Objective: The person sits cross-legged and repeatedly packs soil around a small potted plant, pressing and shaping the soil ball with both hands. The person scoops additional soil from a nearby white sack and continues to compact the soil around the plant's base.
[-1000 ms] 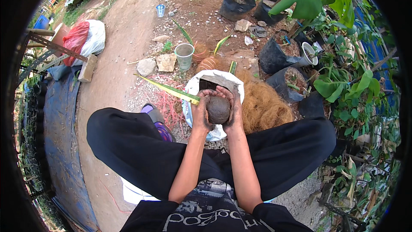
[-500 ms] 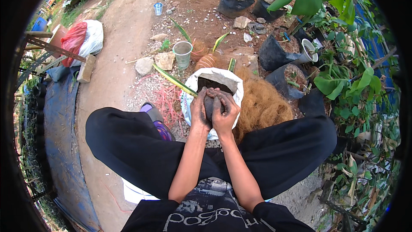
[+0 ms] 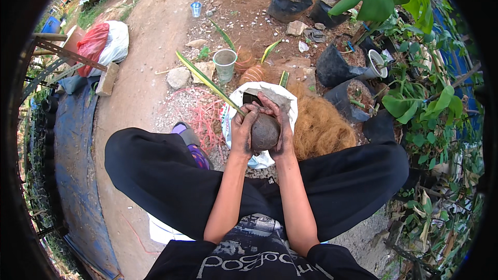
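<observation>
Between my cupped palms is a dark, rounded ball of soil (image 3: 265, 132), held over the near rim of a white sack (image 3: 288, 96). My left hand (image 3: 242, 130) wraps the ball's left side, and my right hand (image 3: 281, 124) closes on its right and far side; both are smeared with soil. A long green, yellow-edged leaf (image 3: 205, 78) slants up and left from the ball beside my left fingers; its base is hidden by them. Dark soil (image 3: 251, 98) shows inside the sack's mouth.
Brown coconut fibre (image 3: 322, 127) lies right of the sack, pink raffia strings (image 3: 207, 121) left of it. Beyond stand a clear plastic cup (image 3: 225, 65) and string-wrapped balls (image 3: 253, 74) with leaves. Black plant pots (image 3: 332, 65) line the right; stones (image 3: 179, 78) sit left.
My hands have turned the soil ball, so more of its rounded surface shows toward me. The leaf has swung more upright, and my right hand has shifted to the ball's right side.
</observation>
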`<state>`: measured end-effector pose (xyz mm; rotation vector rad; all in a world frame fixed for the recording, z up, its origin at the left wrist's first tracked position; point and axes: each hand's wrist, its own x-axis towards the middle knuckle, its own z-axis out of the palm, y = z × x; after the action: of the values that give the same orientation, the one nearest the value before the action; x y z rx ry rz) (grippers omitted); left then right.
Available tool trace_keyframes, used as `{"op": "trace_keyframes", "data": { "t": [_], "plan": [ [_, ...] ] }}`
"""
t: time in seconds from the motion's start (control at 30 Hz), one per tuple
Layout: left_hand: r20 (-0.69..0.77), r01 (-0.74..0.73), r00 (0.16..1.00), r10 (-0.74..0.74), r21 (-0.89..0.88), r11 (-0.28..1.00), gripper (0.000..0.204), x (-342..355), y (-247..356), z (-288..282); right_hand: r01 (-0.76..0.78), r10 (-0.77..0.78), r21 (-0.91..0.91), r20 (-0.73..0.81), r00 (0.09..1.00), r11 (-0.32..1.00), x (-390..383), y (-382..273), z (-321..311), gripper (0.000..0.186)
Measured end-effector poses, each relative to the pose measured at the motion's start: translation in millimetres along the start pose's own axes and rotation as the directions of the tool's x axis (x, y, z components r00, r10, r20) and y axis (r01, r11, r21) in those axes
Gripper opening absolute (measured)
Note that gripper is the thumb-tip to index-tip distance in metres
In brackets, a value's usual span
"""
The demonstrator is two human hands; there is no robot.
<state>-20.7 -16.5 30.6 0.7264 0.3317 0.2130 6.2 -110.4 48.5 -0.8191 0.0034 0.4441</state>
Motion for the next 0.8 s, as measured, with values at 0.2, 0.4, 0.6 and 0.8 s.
{"op": "trace_keyframes", "data": {
  "t": [0.2,0.4,0.6,0.8],
  "plan": [
    [-0.169,0.234,0.959,-0.226,0.031,0.972,0.045,-2,12,10,0.320,-0.333,-0.439,0.050,0.941,0.839,0,6,-1,0.051],
    [-0.197,0.237,0.941,-0.274,-0.195,0.952,0.032,-1,-3,6,0.355,-0.387,-0.552,0.063,0.920,0.754,-1,8,2,0.071],
    [0.033,0.104,0.994,-0.101,-0.116,0.988,0.022,-1,-7,0,0.119,-0.135,-0.313,-0.029,0.990,0.942,2,2,5,0.081],
    [0.116,-0.019,0.993,0.015,0.035,0.999,0.021,-4,-1,-1,0.004,-0.005,-0.008,-0.066,0.998,1.000,3,0,0,0.077]
  ]
}}
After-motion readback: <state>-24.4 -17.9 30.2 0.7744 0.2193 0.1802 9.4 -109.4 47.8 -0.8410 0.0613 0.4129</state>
